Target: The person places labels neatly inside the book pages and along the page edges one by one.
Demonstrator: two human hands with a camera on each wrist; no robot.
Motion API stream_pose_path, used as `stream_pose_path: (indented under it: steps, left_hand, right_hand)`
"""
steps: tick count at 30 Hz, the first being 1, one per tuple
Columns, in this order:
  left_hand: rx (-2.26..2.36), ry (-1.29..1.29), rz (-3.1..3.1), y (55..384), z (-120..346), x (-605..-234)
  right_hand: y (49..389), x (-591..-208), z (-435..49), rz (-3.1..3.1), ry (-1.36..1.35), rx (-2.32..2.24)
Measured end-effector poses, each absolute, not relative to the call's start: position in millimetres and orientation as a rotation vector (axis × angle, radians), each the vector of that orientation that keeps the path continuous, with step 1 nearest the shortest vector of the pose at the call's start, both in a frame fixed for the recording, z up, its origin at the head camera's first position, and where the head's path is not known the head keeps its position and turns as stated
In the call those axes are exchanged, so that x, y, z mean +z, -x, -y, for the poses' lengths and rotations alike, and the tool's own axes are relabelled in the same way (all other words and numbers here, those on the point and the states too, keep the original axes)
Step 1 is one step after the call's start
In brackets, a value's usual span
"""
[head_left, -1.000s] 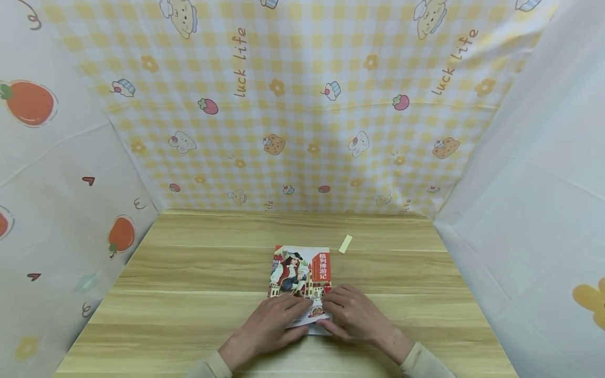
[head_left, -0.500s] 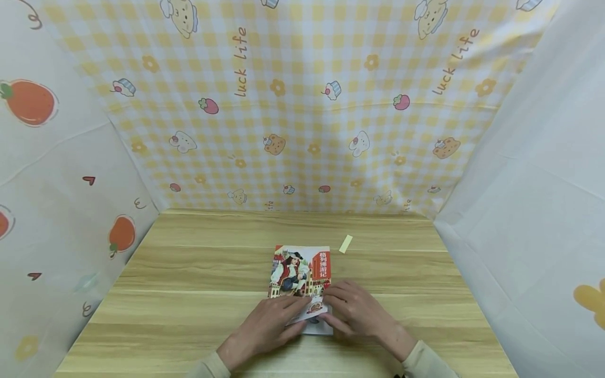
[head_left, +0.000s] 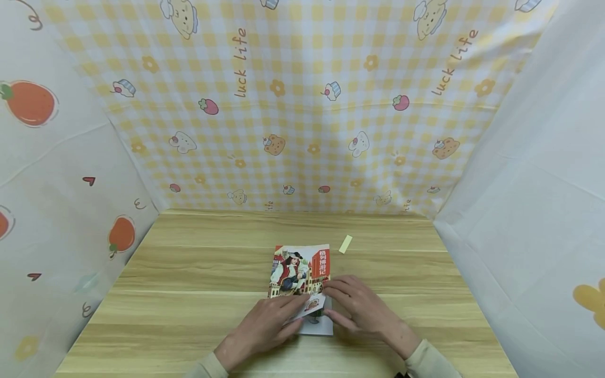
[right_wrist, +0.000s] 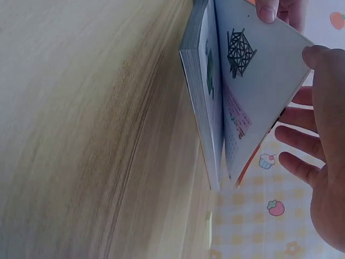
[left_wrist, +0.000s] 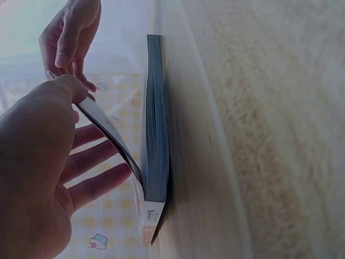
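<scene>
A paperback book (head_left: 295, 273) lies on the wooden table, its colourful front cover showing a seated figure in a hat and red vest. The cover's near edge is raised, and a white page shows underneath. At the near left part, my left hand (head_left: 267, 323) pinches the cover, thumb inside and fingers spread behind it. My right hand (head_left: 361, 310) holds the cover's near right corner between thumb and fingers. From the right wrist, the cover's inner side (right_wrist: 269, 70) shows a dark lattice drawing. The thick page block (left_wrist: 156, 118) stays low on the table in the left wrist view.
A small pale yellow paper slip (head_left: 345, 244) lies beyond the book to the right. Checked cloth (head_left: 302, 157) hangs behind the table (head_left: 189, 262), with white cloth at both sides. A small dark object (head_left: 402, 375) shows beside the right sleeve.
The cover's near right corner has lifted and folded back farther, baring more of the page beneath. My right hand has moved slightly up and away; my left hand has shifted slightly left.
</scene>
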State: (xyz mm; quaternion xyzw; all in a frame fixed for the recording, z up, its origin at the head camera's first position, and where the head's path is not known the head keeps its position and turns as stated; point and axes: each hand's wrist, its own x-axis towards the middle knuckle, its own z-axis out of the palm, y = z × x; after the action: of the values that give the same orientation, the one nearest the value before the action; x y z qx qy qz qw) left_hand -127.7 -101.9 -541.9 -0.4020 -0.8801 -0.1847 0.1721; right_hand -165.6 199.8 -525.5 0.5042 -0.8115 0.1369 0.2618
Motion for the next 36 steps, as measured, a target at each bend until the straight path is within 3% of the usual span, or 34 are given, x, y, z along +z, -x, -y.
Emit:
stream_pose_path:
  steps: [36]
  left_hand:
    - [-0.505, 1.170, 2.124, 144.6, 107.0, -504.8]
  right_hand:
    - [162.4, -531.7, -200.6, 2.359, -1.152, 0.253]
